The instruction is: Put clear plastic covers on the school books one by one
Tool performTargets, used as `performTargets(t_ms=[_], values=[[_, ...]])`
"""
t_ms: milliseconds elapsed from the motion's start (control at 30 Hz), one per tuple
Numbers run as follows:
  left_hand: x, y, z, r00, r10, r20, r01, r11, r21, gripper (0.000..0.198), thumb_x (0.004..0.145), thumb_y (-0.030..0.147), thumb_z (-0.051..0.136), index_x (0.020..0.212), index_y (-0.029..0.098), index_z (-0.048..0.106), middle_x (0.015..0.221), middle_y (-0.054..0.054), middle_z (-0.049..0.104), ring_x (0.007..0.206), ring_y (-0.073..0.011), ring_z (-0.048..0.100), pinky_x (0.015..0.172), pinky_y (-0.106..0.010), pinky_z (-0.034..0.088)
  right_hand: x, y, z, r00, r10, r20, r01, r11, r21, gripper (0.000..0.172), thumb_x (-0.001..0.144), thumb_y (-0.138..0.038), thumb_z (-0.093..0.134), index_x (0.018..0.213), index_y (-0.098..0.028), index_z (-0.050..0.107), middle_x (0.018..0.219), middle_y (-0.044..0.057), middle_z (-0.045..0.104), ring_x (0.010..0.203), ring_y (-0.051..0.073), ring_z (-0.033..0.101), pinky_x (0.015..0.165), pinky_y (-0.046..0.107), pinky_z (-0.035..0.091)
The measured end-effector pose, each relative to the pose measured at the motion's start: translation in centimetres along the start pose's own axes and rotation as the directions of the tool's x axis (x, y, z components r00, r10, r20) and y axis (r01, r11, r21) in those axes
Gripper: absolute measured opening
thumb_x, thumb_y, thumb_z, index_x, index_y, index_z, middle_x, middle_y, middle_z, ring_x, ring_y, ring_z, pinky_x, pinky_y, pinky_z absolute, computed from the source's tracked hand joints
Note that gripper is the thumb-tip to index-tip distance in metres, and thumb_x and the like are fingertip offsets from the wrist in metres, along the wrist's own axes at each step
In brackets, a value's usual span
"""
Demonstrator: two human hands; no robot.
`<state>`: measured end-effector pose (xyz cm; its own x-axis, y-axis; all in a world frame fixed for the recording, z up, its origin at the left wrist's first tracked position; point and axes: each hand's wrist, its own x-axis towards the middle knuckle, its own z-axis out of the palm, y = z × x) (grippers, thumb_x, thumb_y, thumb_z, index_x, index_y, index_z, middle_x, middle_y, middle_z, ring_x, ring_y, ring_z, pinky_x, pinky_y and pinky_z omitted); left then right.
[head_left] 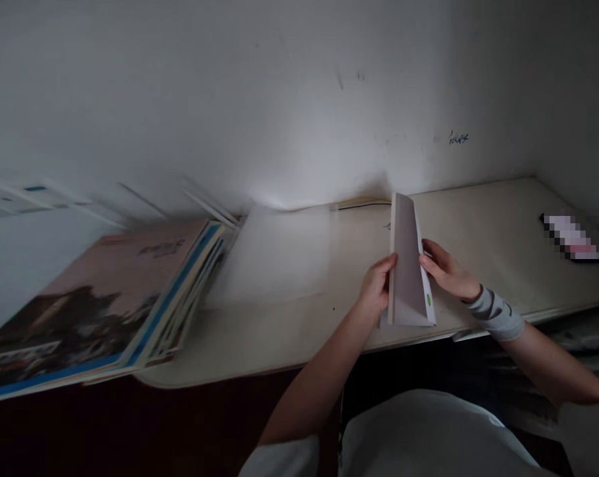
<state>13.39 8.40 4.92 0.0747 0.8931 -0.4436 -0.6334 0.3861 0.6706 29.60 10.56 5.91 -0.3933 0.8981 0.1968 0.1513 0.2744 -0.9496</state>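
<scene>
A thin white book (407, 265) stands on its edge on the pale desk (478, 218), slightly opened like a tent, with a small green dot near its lower right corner. My left hand (376, 288) grips its left side, fingers curled round the cover. My right hand (446, 270), with a grey striped band on the wrist, presses its fingers against the right cover. Both hands hold the book upright near the desk's front edge.
A leaning stack of large thin books (105, 305) with a pinkish top cover lies at the left. A sheet of white paper (274, 255) lies in the middle. A dark flat object (572, 240) rests at the far right. A white wall rises behind.
</scene>
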Motion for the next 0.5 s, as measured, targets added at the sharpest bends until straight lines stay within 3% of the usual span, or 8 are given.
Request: performTargets(t_ms=[133, 267, 400, 500], values=[[-1.6, 1.6, 0.5, 0.975, 0.221, 0.028, -0.223, 0.967, 0.126, 0.025, 0.06, 0.032, 0.08, 0.071, 0.012, 0.069, 0.061, -0.002, 0.066, 0.052, -0.0113, 0.059, 0.055, -0.023, 0.047, 0.1, -0.4, -1.1, 0.988, 0.151, -0.003, -0.149, 0.979, 0.14, 0.044, 0.079, -0.058, 0.055, 0.099, -0.019, 0.058, 0.096, 0.009, 0.065, 0.09, 0.023, 0.063, 0.071, 0.035, 0.055], [-3.6, 6.3, -0.5, 0.941, 0.339, -0.007, -0.327, 0.914, 0.242, 0.03, 0.051, 0.035, 0.083, 0.066, 0.015, 0.067, 0.057, 0.002, 0.064, 0.047, -0.0095, 0.054, 0.047, -0.021, 0.042, 0.4, -0.4, -3.3, 0.963, 0.271, -0.014, -0.259, 0.935, 0.242, 0.023, 0.069, -0.036, 0.061, 0.083, -0.018, 0.062, 0.08, 0.004, 0.067, 0.072, 0.018, 0.063, 0.06, 0.029, 0.052], [-4.8, 10.7, -4.5, 0.899, 0.426, -0.105, -0.363, 0.857, 0.366, 0.033, 0.053, 0.039, 0.081, 0.072, 0.016, 0.066, 0.057, 0.002, 0.062, 0.052, -0.0126, 0.056, 0.052, -0.024, 0.044, 0.9, 0.7, -5.1, 0.954, 0.285, -0.094, -0.261, 0.942, 0.208, 0.02, 0.062, -0.026, 0.056, 0.077, -0.017, 0.065, 0.067, 0.001, 0.066, 0.058, 0.017, 0.06, 0.05, 0.027, 0.047], [-5.1, 12.3, -9.1, 0.812, 0.519, -0.267, -0.324, 0.781, 0.533, 0.035, 0.052, 0.04, 0.08, 0.071, 0.016, 0.064, 0.055, 0.003, 0.06, 0.053, -0.0128, 0.055, 0.053, -0.024, 0.043, 1.1, 2.3, -5.4, 0.937, 0.329, -0.115, -0.294, 0.924, 0.243, 0.023, 0.061, -0.026, 0.054, 0.078, -0.018, 0.067, 0.066, 0.001, 0.068, 0.055, 0.017, 0.061, 0.049, 0.027, 0.047]])
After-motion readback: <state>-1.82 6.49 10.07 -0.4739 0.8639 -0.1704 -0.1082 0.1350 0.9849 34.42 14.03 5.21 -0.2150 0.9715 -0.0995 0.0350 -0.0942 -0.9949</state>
